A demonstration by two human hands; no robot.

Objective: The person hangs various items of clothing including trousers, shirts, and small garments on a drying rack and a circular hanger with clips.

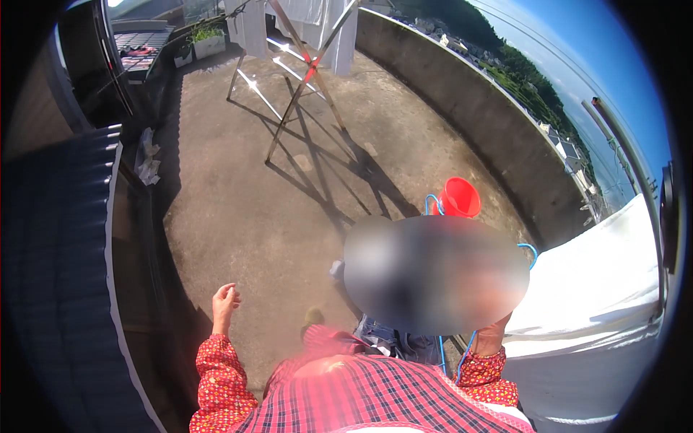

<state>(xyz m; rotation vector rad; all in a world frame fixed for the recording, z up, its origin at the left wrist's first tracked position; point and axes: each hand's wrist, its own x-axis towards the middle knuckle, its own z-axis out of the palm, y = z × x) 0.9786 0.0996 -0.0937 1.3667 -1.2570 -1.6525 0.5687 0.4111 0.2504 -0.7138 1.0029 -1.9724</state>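
My left hand [225, 304] hangs over the concrete floor at the lower left. Its fingers are loosely curled, and nothing shows in it. My right hand [491, 331] is at the lower right, mostly covered by a blurred patch, so its fingers and anything in them are hidden. Beside the right wrist runs a thin blue cord or strip [466, 354]. Dark blue denim cloth [419, 346] lies just in front of my plaid apron [346, 392]. White sheet-like cloth [590, 276] hangs to the right of that hand.
A red bucket [460, 197] stands beyond the blur. Farther off, a crossed-leg metal drying rack [310, 67] carries white laundry [316, 24]. A concrete parapet [460, 108] bounds the right. A dark corrugated roof [59, 260] and a white plastic bag [147, 159] are at left.
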